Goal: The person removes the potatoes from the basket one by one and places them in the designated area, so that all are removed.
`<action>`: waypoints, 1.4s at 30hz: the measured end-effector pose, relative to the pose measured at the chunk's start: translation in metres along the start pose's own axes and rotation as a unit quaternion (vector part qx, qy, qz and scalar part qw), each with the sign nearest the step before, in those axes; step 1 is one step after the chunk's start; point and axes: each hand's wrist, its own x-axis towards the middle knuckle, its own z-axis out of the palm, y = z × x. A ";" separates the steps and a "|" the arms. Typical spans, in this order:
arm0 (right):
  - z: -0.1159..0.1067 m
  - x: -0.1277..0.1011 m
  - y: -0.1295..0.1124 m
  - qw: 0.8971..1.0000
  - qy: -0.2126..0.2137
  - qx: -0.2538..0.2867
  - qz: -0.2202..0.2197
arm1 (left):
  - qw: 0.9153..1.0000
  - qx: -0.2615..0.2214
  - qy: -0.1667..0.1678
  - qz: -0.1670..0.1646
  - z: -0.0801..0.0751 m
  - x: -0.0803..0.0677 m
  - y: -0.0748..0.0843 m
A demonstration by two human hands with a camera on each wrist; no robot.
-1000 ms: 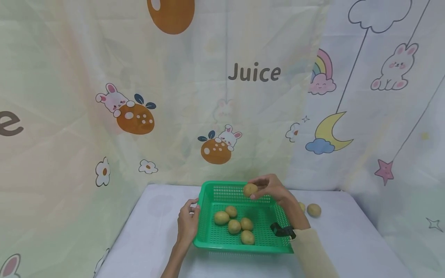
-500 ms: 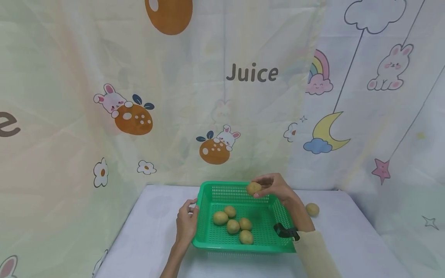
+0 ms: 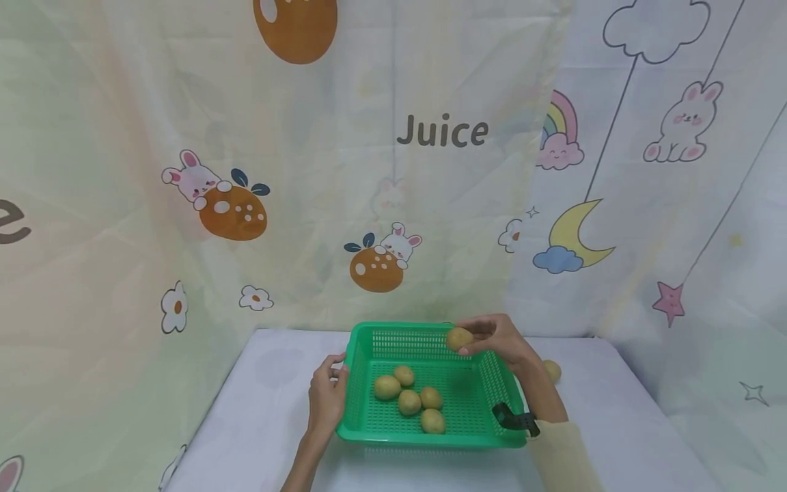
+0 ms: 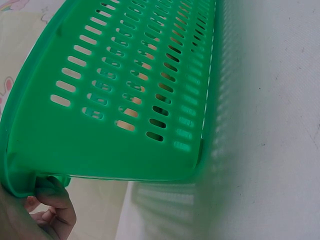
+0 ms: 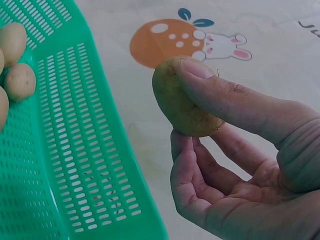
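A green plastic basket (image 3: 470, 410) with slotted sides stands on the white table, several potatoes (image 3: 409, 402) lying on its floor. My left hand (image 3: 326, 396) grips its left side at the rim; in the left wrist view the fingers (image 4: 59, 202) curl under that rim. Over the basket's back right corner, my right hand (image 3: 499, 339) pinches a potato (image 3: 458, 339) between thumb and fingertips. The right wrist view shows this held potato (image 5: 185, 97) up close, off to the side of the basket wall (image 5: 82, 135).
Another potato (image 3: 552, 371) lies on the table to the right of the basket, partly behind the right forearm. A black strap (image 3: 515, 418) circles the right wrist. A printed cloth (image 3: 295, 260) hangs behind the table (image 3: 627, 424).
My right hand has moved to the right with the potato, dipping slightly at the end. The forearm now covers a second potato on the right. My left hand keeps its hold on the basket.
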 end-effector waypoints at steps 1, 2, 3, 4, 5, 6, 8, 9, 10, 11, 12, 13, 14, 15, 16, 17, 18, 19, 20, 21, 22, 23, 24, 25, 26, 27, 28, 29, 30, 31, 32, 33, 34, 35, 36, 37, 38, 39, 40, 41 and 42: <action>-0.001 -0.001 0.001 1.000 0.001 0.001 0.000 | 1.000 0.000 0.000 -0.001 0.000 0.000 0.000; -0.002 -0.002 0.001 1.000 0.003 0.003 0.002 | 1.000 0.000 0.000 0.000 -0.001 0.000 0.001; -0.003 -0.004 0.002 1.000 0.004 0.003 0.002 | 1.000 -0.001 -0.001 0.001 -0.001 -0.001 0.001; -0.004 -0.005 0.002 1.000 0.006 0.003 0.000 | 1.000 -0.001 0.000 0.000 -0.001 -0.001 0.001; -0.005 -0.006 0.002 1.000 0.007 0.004 -0.001 | 1.000 0.000 0.000 0.000 -0.002 -0.001 0.002; -0.006 -0.008 0.002 1.000 0.008 0.005 -0.002 | 1.000 0.000 0.000 0.001 -0.002 -0.001 0.002; -0.008 -0.010 0.003 1.000 0.009 0.008 -0.002 | 1.000 0.001 0.001 0.002 -0.002 -0.001 0.002; -0.010 -0.011 0.003 1.000 0.010 0.009 -0.002 | 1.000 0.001 0.001 0.002 -0.003 -0.001 0.002; -0.011 -0.012 0.004 1.000 0.010 0.011 -0.001 | 1.000 0.000 0.001 0.003 -0.003 -0.001 0.002; -0.012 -0.013 0.005 1.000 0.009 0.012 0.001 | 1.000 0.000 0.002 0.003 -0.003 -0.001 0.002; -0.012 -0.014 0.005 1.000 0.007 0.013 0.003 | 1.000 -0.001 0.002 0.003 -0.003 -0.001 0.001; -0.014 -0.014 0.006 1.000 0.006 0.013 0.003 | 1.000 -0.001 0.002 0.002 -0.003 -0.001 0.001; -0.014 -0.015 0.006 1.000 0.006 0.013 0.004 | 1.000 -0.002 0.002 0.002 -0.004 -0.001 0.001; -0.016 -0.016 0.007 1.000 0.006 0.012 0.004 | 1.000 -0.003 0.001 0.002 -0.004 0.000 0.000; -0.017 -0.016 0.008 1.000 0.006 0.011 0.005 | 1.000 -0.003 0.000 0.002 -0.004 0.000 0.000; -0.018 -0.017 0.009 1.000 0.007 0.007 0.005 | 1.000 -0.004 -0.001 0.001 -0.004 0.000 -0.001; -0.019 -0.018 0.010 1.000 0.009 0.004 0.006 | 1.000 -0.004 -0.003 0.002 -0.005 0.000 -0.001; -0.020 -0.019 0.011 1.000 0.012 0.001 0.006 | 1.000 -0.005 -0.005 0.002 -0.005 0.000 -0.001; -0.021 -0.020 0.012 1.000 0.014 -0.001 0.006 | 1.000 -0.005 -0.006 0.003 -0.005 0.000 -0.001; -0.022 -0.021 0.012 1.000 0.015 -0.002 0.007 | 1.000 -0.006 -0.007 0.002 -0.005 0.000 -0.001; -0.023 -0.022 0.013 1.000 0.017 -0.004 0.008 | 1.000 -0.006 -0.008 0.002 -0.005 0.000 -0.001; -0.023 -0.023 0.014 1.000 0.019 -0.007 0.008 | 1.000 -0.008 -0.008 0.002 -0.006 0.000 -0.001; -0.024 -0.024 0.014 1.000 0.023 -0.006 0.011 | 1.000 -0.008 -0.008 0.003 -0.006 0.000 -0.001; -0.025 -0.025 0.015 1.000 0.025 -0.004 0.013 | 1.000 -0.009 -0.008 0.004 -0.006 0.000 -0.001; -0.026 -0.026 0.016 1.000 0.025 -0.005 0.013 | 1.000 -0.009 -0.008 0.004 -0.006 0.000 -0.001; -0.027 -0.027 0.017 0.999 0.029 -0.003 0.016 | 1.000 -0.010 -0.008 0.004 -0.006 0.000 -0.001; -0.028 -0.028 0.017 0.999 0.032 -0.001 0.018 | 1.000 -0.010 -0.008 0.004 -0.006 0.001 -0.001; -0.029 -0.029 0.018 0.999 0.033 0.001 0.019 | 1.000 -0.010 -0.008 0.006 -0.006 0.001 0.000; -0.030 -0.031 0.019 0.999 0.035 0.004 0.020 | 1.000 -0.008 -0.007 0.005 -0.006 0.001 0.000; -0.031 -0.032 0.019 0.999 0.033 0.005 0.017 | 1.000 -0.008 -0.006 0.005 -0.006 0.001 0.000; -0.033 -0.033 0.020 0.999 0.034 0.008 0.016 | 1.000 -0.008 -0.005 0.004 -0.006 0.001 0.001; -0.034 -0.035 0.020 0.999 0.038 0.014 0.017 | 1.000 -0.008 -0.004 0.003 -0.006 0.001 0.001; -0.035 -0.036 0.021 0.999 0.038 0.017 0.014 | 1.000 -0.008 -0.004 0.004 -0.005 0.001 0.001; -0.036 -0.038 0.021 0.999 0.040 0.021 0.013 | 1.000 -0.008 -0.005 0.005 -0.005 0.001 0.002; -0.038 -0.039 0.022 0.999 0.040 0.022 0.008 | 1.000 -0.007 -0.005 0.004 -0.004 0.001 0.002; -0.040 -0.040 0.023 0.999 0.043 0.026 0.008 | 1.000 -0.007 -0.006 0.004 -0.003 0.000 0.002; -0.041 -0.041 0.024 0.999 0.044 0.029 0.007 | 1.000 -0.006 -0.006 0.003 -0.002 0.000 0.002; -0.042 -0.042 0.025 0.998 0.047 0.032 0.007 | 1.000 -0.004 -0.005 0.002 -0.002 0.000 0.002; -0.044 -0.043 0.026 0.998 0.047 0.031 0.006 | 1.000 -0.003 -0.004 0.001 -0.001 0.000 0.002; -0.045 -0.044 0.026 0.998 0.047 0.031 0.006 | 1.000 -0.002 -0.003 0.002 0.000 0.000 0.002; -0.046 -0.045 0.027 0.998 0.047 0.030 0.005 | 1.000 0.000 -0.002 0.001 0.000 0.000 0.002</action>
